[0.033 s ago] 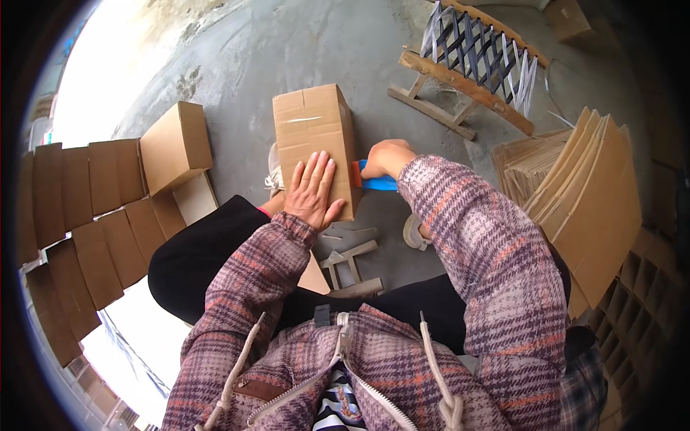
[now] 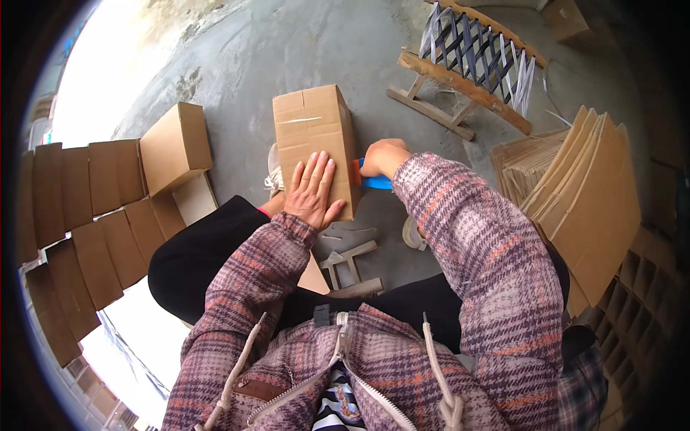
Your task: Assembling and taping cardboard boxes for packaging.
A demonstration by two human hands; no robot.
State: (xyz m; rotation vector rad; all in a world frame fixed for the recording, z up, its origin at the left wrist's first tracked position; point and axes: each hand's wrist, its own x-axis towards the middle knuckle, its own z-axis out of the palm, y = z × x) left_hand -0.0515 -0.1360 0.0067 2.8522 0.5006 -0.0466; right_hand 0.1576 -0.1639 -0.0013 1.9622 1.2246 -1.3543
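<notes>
A closed brown cardboard box [image 2: 309, 122] stands in front of me, between my shoes. My left hand [image 2: 310, 192] lies flat on its near top part, fingers spread. To the right of the box, my right hand [image 2: 384, 157] is closed around a blue tool with an orange end [image 2: 376, 181]. The orange end touches or nearly touches the box's right side; I cannot tell which. My hand and sleeve hide part of the tool, and its exact kind does not show.
Rows of brown cardboard boxes [image 2: 108, 244] stand at the left. Flat cardboard sheets [image 2: 593, 208] lean at the right. At the far right is a wooden rack [image 2: 460, 86] wound with dark and white strips. A small wooden frame [image 2: 352, 266] lies between my legs.
My right hand and forearm have shifted slightly left, toward the box, with the blue tool. The box and my left hand have not visibly moved.
</notes>
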